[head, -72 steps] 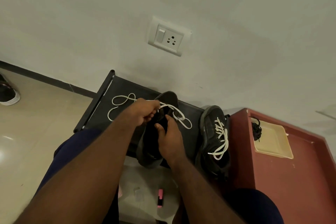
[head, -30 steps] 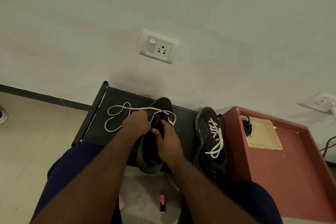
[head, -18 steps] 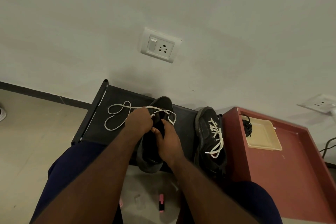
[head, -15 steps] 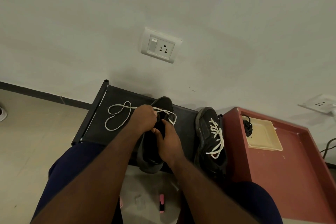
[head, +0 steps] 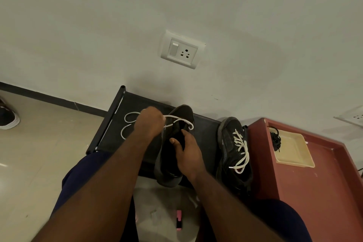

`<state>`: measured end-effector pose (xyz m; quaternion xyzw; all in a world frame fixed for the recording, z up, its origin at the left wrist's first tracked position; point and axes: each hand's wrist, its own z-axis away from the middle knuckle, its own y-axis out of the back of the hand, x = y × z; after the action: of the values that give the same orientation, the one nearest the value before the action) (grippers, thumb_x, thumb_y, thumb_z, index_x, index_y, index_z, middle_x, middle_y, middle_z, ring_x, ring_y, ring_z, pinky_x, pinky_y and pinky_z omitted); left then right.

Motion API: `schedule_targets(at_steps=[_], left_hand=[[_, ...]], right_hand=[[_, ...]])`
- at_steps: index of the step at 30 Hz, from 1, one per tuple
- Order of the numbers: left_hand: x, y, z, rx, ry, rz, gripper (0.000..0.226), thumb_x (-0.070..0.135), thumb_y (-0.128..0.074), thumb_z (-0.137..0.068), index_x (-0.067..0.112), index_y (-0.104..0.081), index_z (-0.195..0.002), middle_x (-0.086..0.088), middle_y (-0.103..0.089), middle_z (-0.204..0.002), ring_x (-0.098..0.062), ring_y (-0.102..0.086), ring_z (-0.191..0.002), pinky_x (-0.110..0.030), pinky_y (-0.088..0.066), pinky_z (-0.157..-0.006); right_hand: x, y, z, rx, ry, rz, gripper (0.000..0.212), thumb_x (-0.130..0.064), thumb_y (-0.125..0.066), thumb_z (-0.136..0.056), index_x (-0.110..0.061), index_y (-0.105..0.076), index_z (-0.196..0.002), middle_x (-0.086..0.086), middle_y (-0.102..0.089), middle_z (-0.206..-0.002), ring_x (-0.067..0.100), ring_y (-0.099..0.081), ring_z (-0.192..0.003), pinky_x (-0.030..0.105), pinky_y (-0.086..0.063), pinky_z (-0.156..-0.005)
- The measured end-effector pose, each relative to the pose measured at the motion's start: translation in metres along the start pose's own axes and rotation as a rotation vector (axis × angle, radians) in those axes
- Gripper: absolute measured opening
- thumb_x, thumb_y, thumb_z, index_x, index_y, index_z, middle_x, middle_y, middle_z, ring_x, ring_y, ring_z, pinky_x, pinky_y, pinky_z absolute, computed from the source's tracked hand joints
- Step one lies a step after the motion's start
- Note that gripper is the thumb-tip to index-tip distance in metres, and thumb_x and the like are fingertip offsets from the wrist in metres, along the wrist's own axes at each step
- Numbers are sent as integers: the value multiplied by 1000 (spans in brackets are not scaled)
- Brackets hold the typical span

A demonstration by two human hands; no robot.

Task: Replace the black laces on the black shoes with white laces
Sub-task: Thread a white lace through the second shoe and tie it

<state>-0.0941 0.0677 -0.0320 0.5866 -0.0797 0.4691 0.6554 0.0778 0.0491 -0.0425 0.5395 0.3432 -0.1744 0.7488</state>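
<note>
A black shoe (head: 177,116) stands on the black rack (head: 117,108) in front of me, toe towards the wall. My right hand (head: 188,153) grips its opening from the heel side. My left hand (head: 150,124) pinches the white lace (head: 176,119), which runs from the shoe's front eyelets and trails in loops (head: 127,124) on the rack's left. A second black shoe (head: 233,151) with white laces threaded stands to the right. A bundle of black laces (head: 275,140) lies at the edge of a beige tray (head: 294,155).
A red-brown cabinet top (head: 324,192) carries the tray at right. A wall socket (head: 180,50) is above the rack. A pink object (head: 179,221) lies on the floor between my knees. Another shoe (head: 6,118) sits at the far left edge.
My left hand has drawn the white lace up and away from the shoe, towards the rack's back left. My right hand has kept its hold on the shoe.
</note>
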Motion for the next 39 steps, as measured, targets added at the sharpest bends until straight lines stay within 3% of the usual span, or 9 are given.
schedule_targets(at_steps=[2,4,7,11,20,23,27,33,39], left_hand=[[-4,-11,4,-145,-2,-262,27,25,-55,-92,4,-70,-98,-15,-70,-101,-32,-66,-93,-38,-52,-78],[4,-17,11,-184,-33,-315,25,23,-52,-93,4,-66,-102,-14,-68,-105,-32,-65,-98,-40,-51,-80],[22,-12,14,-108,-138,-185,24,24,-51,-96,5,-66,-96,-12,-68,-97,-27,-63,-89,-33,-45,-73],[36,12,23,12,-261,141,28,25,-51,-98,9,-61,-77,-2,-58,-73,-18,-54,-70,-29,-34,-62],[28,19,32,59,-313,253,27,17,-58,-86,3,-62,-64,-5,-56,-57,-14,-46,-54,-33,-40,-54],[18,21,24,56,-212,167,29,22,-57,-89,5,-64,-66,-6,-58,-59,-15,-49,-54,-28,-39,-54],[-20,20,3,-120,-33,-142,28,28,-58,-93,3,-71,-92,-10,-66,-83,-24,-63,-79,-32,-49,-69],[-41,16,-18,-162,137,-148,31,34,-65,-88,5,-71,-96,-11,-69,-95,-29,-66,-92,-32,-47,-70],[-62,21,-37,10,233,-97,22,14,-55,-87,3,-71,-98,-16,-71,-97,-33,-68,-91,-43,-57,-82]], right_hand=[[0,0,0,-7,-5,-2,48,-36,-56,-100,-18,-47,-143,1,-52,-141,17,-49,-128,17,-31,-100],[0,0,1,-9,-6,-7,47,-38,-55,-100,-19,-47,-142,1,-53,-140,17,-50,-127,20,-34,-101],[1,-2,1,-7,7,-22,46,-40,-56,-99,-22,-48,-140,-1,-55,-136,16,-52,-124,28,-41,-104],[0,0,2,-2,-7,-48,45,-39,-58,-98,-23,-50,-139,-3,-56,-135,14,-53,-122,25,-40,-101],[-2,1,2,7,-29,-35,51,-42,-58,-97,-21,-47,-143,-2,-53,-140,16,-50,-128,27,-38,-104],[-1,1,2,11,-34,-36,53,-40,-59,-97,-18,-46,-144,0,-52,-142,16,-48,-129,24,-36,-104],[1,2,3,12,-33,-25,54,-43,-58,-97,-19,-45,-144,0,-50,-142,17,-48,-129,33,-40,-109],[3,3,1,-7,-49,-35,53,-44,-57,-97,-21,-44,-143,-2,-49,-142,15,-48,-129,36,-42,-110],[3,2,1,-23,-61,-41,56,-46,-57,-96,-22,-43,-144,-2,-48,-143,15,-47,-130,40,-43,-110]])
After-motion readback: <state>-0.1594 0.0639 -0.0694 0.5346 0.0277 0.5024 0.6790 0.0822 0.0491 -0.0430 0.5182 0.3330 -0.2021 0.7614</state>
